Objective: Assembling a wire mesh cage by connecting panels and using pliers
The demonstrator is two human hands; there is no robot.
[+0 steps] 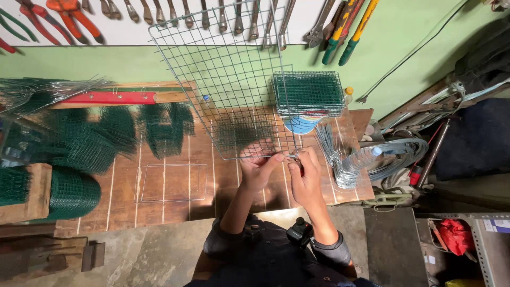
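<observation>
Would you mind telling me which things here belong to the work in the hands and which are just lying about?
In hand:
- large wire mesh panel, tilted up, lower edge held
- left hand and right hand pinching that edge

Lying about:
- stack of small mesh panels
- bundle of bent wires
- clear plastic bottle
- green mesh rolls
- pliers and wrenches on the wall

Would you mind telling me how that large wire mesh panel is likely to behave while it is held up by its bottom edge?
The wire mesh panel probably feels light, being mostly open grid. Held only at its lower edge by the left hand and right hand, it likely sways or flexes.
</observation>
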